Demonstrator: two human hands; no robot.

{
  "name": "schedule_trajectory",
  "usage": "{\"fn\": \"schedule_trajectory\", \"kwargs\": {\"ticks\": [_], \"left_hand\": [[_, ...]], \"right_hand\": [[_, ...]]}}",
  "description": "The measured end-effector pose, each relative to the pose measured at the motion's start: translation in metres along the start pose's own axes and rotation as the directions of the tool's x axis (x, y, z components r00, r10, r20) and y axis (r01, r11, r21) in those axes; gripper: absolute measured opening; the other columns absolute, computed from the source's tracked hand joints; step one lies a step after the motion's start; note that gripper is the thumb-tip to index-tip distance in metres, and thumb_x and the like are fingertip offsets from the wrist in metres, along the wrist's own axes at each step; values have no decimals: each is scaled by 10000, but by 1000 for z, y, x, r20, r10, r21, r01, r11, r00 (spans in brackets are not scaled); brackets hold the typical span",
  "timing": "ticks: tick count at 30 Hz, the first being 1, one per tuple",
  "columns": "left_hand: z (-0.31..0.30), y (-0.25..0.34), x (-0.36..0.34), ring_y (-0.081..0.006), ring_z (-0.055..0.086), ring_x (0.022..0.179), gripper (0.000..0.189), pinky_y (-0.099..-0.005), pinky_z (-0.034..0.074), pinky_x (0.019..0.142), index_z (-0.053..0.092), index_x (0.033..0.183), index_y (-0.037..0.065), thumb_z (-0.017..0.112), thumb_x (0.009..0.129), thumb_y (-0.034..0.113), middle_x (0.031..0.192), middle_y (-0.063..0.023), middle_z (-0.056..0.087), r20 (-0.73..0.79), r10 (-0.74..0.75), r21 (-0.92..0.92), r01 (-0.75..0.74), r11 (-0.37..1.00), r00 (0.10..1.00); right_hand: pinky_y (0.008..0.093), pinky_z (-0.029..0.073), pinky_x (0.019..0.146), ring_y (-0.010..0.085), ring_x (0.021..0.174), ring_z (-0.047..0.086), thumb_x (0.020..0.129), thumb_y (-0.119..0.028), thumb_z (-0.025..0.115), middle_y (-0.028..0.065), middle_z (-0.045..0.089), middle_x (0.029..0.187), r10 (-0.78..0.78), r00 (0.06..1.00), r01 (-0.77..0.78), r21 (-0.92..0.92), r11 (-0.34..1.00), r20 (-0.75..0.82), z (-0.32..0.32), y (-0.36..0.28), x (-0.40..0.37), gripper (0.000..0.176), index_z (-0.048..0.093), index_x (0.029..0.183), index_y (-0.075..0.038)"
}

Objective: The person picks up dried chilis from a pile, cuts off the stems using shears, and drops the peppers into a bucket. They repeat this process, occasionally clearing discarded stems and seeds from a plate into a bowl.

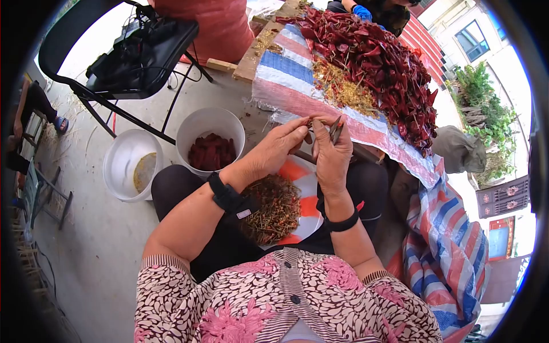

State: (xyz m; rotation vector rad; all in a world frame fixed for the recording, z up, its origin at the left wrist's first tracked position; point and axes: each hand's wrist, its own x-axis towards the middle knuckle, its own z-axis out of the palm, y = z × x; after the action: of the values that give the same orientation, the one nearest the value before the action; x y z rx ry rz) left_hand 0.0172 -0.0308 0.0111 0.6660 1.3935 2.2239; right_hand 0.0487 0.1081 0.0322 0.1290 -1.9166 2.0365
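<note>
My left hand and my right hand meet in front of me, above my lap. A small metal tool that looks like scissors is in my right hand, its grey parts showing between thumb and fingers. The fingers of my left hand are pinched together at the right fingertips; whatever they hold is too small and covered to name. Below both hands, a heap of chili stems and bits lies on a white and orange sheet across my lap.
Dried red chilies are heaped on a striped tarp-covered table, with chili seeds beside them. To the left stand a bucket holding red chili pieces, a white tub and a black folding chair. Another person's blue-gloved hand is beyond the chilies.
</note>
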Motion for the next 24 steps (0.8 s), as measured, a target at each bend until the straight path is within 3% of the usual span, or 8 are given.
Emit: {"fn": "schedule_trajectory", "kwargs": {"ticks": [3, 4, 7, 8, 10, 14, 19, 24], "left_hand": [[-7, -9, 7, -33, 363, 680, 284, -177, 323, 598, 529, 1194, 58, 486, 990, 250, 831, 54, 462, -33, -91, -146, 85, 986, 995], [-8, -10, 6, -26, 346, 643, 172, -178, 299, 557, 536, 1060, 75, 504, 981, 224, 792, 66, 444, -25, -111, -198, 104, 975, 993], [-6, -5, 1, -21, 327, 616, 173, -181, 274, 535, 538, 1057, 78, 503, 982, 231, 750, 80, 418, 13, -205, -22, 205, 978, 979], [-3, -2, 0, -20, 320, 610, 179, -183, 266, 532, 540, 1063, 81, 503, 983, 237, 737, 82, 406, 33, -184, -16, 185, 983, 982], [5, 4, -2, -17, 306, 599, 190, -186, 252, 525, 544, 1076, 87, 503, 985, 248, 711, 88, 381, 77, -144, -1, 145, 989, 986], [9, 11, -4, -15, 328, 630, 238, -183, 283, 562, 545, 1135, 66, 507, 983, 246, 749, 77, 418, 128, -138, 19, 137, 990, 982], [7, 9, -6, -14, 377, 661, 277, -176, 332, 589, 551, 1194, 54, 522, 977, 223, 792, 71, 482, 225, -167, -55, 184, 981, 960], [4, 6, -6, -19, 280, 574, 204, -182, 231, 506, 524, 1069, 89, 503, 990, 276, 684, 83, 344, 293, -208, -87, 243, 966, 933]], "right_hand": [[235, 460, 619, 118, 699, 562, 897, -26, 606, 43, 609, 898, -501, 841, 537, -440, 720, 207, -1, 10, 9, 72, 584, 961, -48], [283, 490, 726, 190, 797, 597, 872, 13, 606, 81, 587, 890, -478, 827, 558, -524, 643, 295, 0, -2, 3, 111, 559, 963, -31], [252, 475, 692, 162, 772, 593, 898, -22, 603, 54, 594, 884, -450, 850, 527, -451, 720, 275, -9, 12, 4, 81, 551, 959, -28], [227, 454, 578, 112, 648, 562, 936, -93, 582, 27, 594, 853, -147, 985, 170, -339, 926, 91, -13, 15, -4, 68, 544, 941, -37], [212, 412, 496, 71, 560, 497, 953, -138, 566, 10, 581, 815, 91, 993, -93, 32, 995, 69, -15, 6, -5, 93, 539, 938, -50], [201, 364, 416, 31, 476, 419, 961, -173, 555, 0, 571, 774, 376, 902, -431, 483, 763, 211, -29, 7, -6, 111, 544, 953, -63], [204, 362, 399, 21, 460, 392, 972, -201, 530, 14, 591, 792, 488, 718, -670, 682, 291, 497, -46, 13, -4, 168, 576, 952, -41], [185, 365, 424, 23, 481, 393, 975, -219, 527, 36, 596, 846, 454, 822, -548, 696, 464, 345, -42, -4, -10, 192, 582, 943, -38]]}}
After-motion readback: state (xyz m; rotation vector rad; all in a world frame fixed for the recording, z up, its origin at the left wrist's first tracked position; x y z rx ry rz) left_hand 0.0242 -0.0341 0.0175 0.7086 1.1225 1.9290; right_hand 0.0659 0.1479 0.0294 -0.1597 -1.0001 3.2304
